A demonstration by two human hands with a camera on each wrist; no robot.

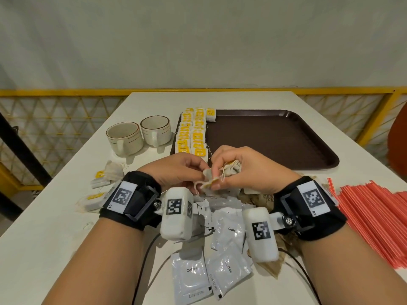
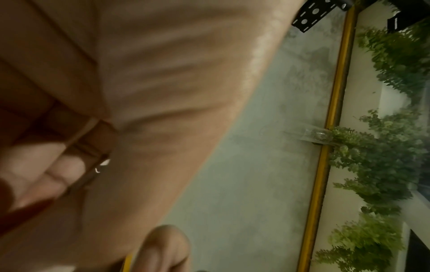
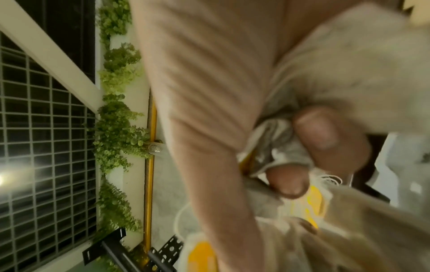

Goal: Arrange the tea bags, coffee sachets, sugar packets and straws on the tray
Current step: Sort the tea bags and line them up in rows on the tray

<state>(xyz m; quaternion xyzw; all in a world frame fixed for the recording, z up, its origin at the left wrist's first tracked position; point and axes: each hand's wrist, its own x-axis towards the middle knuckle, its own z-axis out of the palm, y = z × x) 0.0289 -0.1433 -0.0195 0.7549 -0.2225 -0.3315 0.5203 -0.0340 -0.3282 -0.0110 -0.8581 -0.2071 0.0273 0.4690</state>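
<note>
Head view: a clump of tea bags (image 1: pixel 229 170) sits clenched in the right hand (image 1: pixel 244 170) above the worktop (image 1: pixel 55 238); the left hand (image 1: pixel 176 172) pinches one bag (image 1: pixel 208 173) from it. More bags (image 1: pixel 193 130) line the tray (image 1: pixel 275 137); sachets (image 1: pixel 222 258) and straws (image 1: pixel 374 210) lie nearby.

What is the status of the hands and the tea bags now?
Left hand pinching one tea bag. Right hand gripping tangled bunch. Strings tangled.
</note>
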